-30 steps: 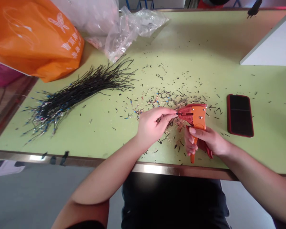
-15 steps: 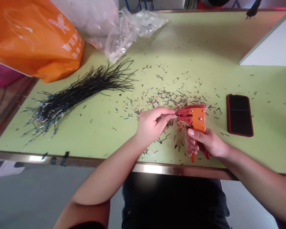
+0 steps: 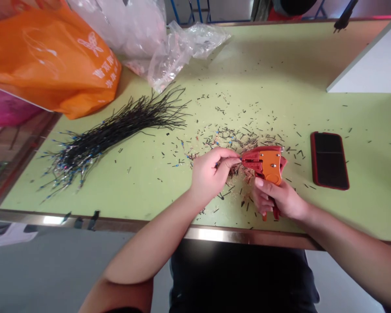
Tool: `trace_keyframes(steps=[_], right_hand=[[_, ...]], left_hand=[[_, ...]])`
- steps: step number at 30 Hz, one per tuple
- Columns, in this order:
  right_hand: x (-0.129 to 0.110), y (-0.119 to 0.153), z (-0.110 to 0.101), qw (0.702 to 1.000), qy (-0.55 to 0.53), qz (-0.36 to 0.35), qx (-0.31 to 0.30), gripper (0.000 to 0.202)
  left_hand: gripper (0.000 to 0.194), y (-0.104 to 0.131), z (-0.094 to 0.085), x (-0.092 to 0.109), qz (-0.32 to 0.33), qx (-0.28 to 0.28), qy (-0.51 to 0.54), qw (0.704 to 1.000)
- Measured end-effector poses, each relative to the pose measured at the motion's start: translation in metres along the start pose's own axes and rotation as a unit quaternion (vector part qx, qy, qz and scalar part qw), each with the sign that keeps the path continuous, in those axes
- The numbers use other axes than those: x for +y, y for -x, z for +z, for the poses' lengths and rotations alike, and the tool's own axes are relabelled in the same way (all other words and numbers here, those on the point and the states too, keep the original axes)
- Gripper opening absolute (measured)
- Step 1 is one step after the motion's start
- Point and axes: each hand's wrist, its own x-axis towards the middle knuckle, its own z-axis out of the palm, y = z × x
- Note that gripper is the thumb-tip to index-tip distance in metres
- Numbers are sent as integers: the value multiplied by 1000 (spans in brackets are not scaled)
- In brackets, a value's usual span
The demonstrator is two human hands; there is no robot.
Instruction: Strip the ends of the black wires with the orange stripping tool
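My right hand (image 3: 276, 195) is wrapped around the handles of an orange and red wire stripper (image 3: 270, 164), its jaws facing left. At those jaws, my left hand (image 3: 213, 171) pinches a wire between thumb and fingertips; only a dark, bluish bit of it shows, and the rest is hidden. Beneath and around the tool lie scattered black wire offcuts (image 3: 230, 134), with some blue bits and copper-coloured strands among them. Left of the hands rests a long bundle of black wires (image 3: 117, 126), many with blue-tipped ends at the lower left.
An orange bag (image 3: 52, 65) stands at the back left beside crumpled clear plastic bags (image 3: 172, 56). To the right lies a dark phone in a red case (image 3: 329, 161). A white panel (image 3: 374, 61) and a black plug (image 3: 344, 18) are at the back right of the green table (image 3: 143, 178).
My right hand has squeezed the stripper's handles closer together, and a red part now sticks out at the tool's rear. My left hand stays at the jaws. The view has shifted slightly.
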Motion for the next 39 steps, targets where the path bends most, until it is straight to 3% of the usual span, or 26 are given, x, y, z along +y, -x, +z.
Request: trace_keyframes(steps=[2,5,7,10,12,16,22,32,39], right_hand=[[-3,0,-2,999,-19,-14,-24,56],[-14,2,-6,994,-58,-83,-33,49],[-23,3,-7,989,-81,-126,5,44],[-28,1,-5,982,-72,-156,77,42],[-23,-1,-3,983,-54,-154,83,45],[-7,-2,1,992,-34,-114,35,53],[4,-1,3,992,-12,-115,48,51],[24,0,-4,982,14,-107,156,60],[19,1,2,969,32,-106,221,67]], left_hand=[[12,-1,0,-4,-12,3,11,1000],[10,-3,0,-15,-29,60,49,997],[9,-5,0,-20,-31,96,55,993],[8,-3,-1,-16,6,78,11,997],[2,-1,-1,-7,58,59,-34,996],[8,3,-1,9,152,49,-91,983],[15,7,0,16,226,34,-85,970],[14,10,4,23,245,-4,-79,966],[13,9,4,25,266,-2,-58,962]])
